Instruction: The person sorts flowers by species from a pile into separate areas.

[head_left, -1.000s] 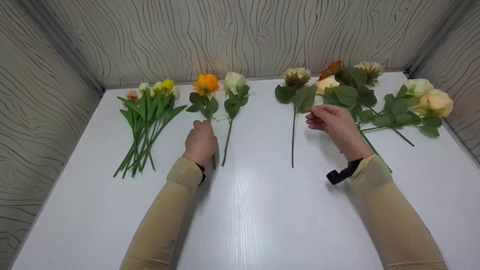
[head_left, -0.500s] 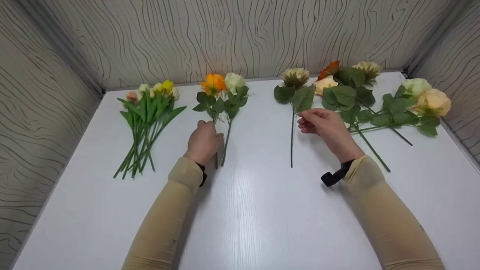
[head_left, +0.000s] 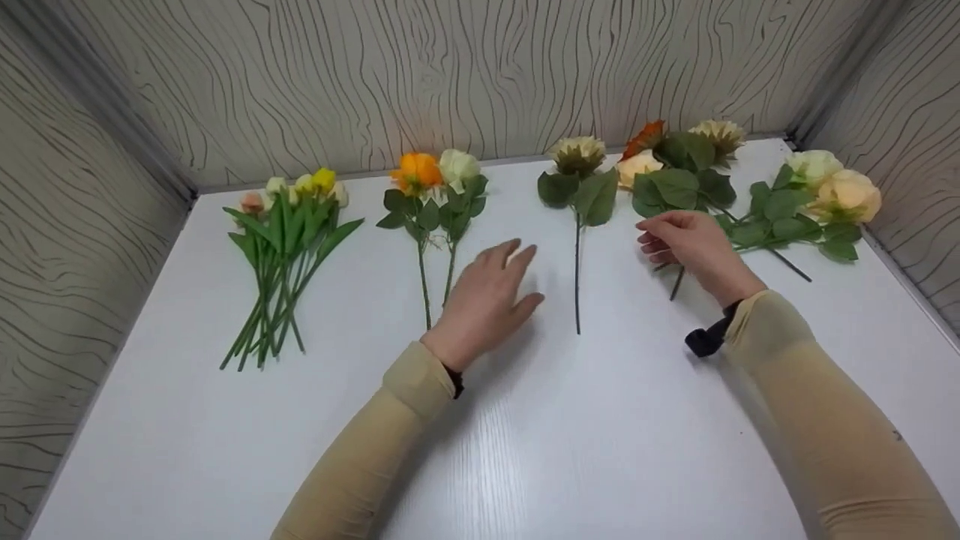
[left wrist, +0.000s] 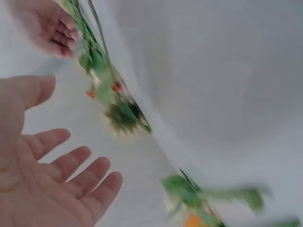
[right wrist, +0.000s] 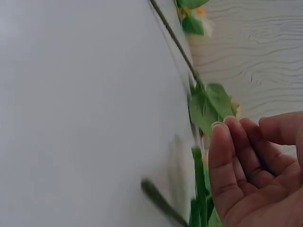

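My left hand (head_left: 484, 304) hovers over the table with spread fingers, holding nothing; its palm shows in the left wrist view. It partly covers the lower stem of a white rose (head_left: 459, 169). Beside that lies an orange rose (head_left: 417, 174), their leaves touching. My right hand (head_left: 697, 251), its fingers loosely bent and nothing between them in the right wrist view, is over the lower stems of the right-hand flower pile. Between the hands a cream many-petalled flower (head_left: 579, 156) lies with its stem towards me. The pile has a rust-orange flower (head_left: 643, 140) and a peach rose (head_left: 639, 166).
A bundle of tulips (head_left: 289, 247) with crossed stems lies at the left. Another cream flower (head_left: 718, 139) and a larger peach rose (head_left: 847, 196) lie at the right. The white table (head_left: 585, 450) meets a patterned wall (head_left: 480, 82) behind the flowers.
The orange rose moved right, up to the white rose, in my left hand. That hand then let go, spread its fingers and moved right. My right hand shifted left, then back right.
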Tool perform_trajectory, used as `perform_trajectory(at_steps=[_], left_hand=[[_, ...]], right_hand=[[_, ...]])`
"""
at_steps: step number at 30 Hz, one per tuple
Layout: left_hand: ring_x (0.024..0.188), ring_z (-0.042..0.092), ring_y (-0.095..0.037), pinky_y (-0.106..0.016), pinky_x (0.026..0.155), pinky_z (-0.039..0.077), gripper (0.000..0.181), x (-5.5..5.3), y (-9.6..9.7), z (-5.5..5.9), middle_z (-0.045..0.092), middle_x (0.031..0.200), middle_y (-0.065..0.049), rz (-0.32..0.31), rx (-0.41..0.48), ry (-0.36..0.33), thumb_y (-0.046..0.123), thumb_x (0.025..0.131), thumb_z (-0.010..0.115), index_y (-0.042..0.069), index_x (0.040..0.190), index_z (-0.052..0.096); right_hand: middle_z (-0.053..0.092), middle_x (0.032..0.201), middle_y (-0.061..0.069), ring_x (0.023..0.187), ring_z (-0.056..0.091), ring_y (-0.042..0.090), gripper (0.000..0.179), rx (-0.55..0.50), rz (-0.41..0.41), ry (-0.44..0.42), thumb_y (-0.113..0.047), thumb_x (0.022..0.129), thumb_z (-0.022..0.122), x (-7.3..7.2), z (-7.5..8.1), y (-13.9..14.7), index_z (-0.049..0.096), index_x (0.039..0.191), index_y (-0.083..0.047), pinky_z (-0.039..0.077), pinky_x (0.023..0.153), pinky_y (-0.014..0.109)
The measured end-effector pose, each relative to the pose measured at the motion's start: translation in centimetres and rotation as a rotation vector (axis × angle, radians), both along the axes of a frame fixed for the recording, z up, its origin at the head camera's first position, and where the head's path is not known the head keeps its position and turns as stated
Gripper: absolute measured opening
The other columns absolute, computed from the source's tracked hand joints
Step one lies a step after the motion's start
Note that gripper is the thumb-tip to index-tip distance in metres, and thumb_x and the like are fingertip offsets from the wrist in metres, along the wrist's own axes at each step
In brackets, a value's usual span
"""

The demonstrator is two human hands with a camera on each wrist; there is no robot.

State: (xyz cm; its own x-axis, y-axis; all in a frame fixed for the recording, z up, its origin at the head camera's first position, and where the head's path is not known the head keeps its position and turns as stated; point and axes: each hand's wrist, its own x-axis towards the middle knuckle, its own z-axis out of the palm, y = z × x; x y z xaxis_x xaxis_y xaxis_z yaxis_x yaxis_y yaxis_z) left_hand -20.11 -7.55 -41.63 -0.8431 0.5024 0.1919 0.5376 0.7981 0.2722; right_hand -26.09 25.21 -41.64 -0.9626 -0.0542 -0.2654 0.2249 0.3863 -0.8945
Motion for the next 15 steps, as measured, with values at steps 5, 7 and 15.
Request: perform_trajectory(at_steps=[5,7,15], left_hand=[[0.143,0.042,-0.028,-0.041,0.117,0.034,0.068,1.8,3.4,0.0,0.043,0.157,-0.013,-0.156,-0.074,0.037,0.044,0.102,0.063,0.012,0.157,0.041],[0.143,0.042,-0.026,-0.039,0.118,0.034,0.067,2.4,4.6,0.0,0.044,0.156,-0.012,-0.216,-0.091,0.056,0.045,0.101,0.063,0.013,0.157,0.042],[0.143,0.043,-0.023,-0.034,0.118,0.031,0.066,4.1,8.1,-0.3,0.044,0.157,-0.008,-0.355,-0.142,0.095,0.047,0.102,0.061,0.016,0.157,0.042]], right_hand=[[0.067,0.112,0.008,0.099,0.066,0.017,0.055,0.106,-0.063,0.02,-0.043,0.106,0.055,-0.7,0.7,4.5,0.057,0.136,0.003,0.057,0.084,0.028],[0.068,0.104,0.003,0.092,0.066,0.014,0.054,0.158,-0.089,0.038,-0.041,0.106,0.054,-0.9,0.9,6.2,0.057,0.134,0.005,0.058,0.08,0.028],[0.068,0.071,-0.001,0.064,0.063,0.014,0.041,0.379,-0.168,0.06,-0.033,0.101,0.058,-1.1,1.2,10.1,0.067,0.103,0.007,0.055,0.06,0.031]])
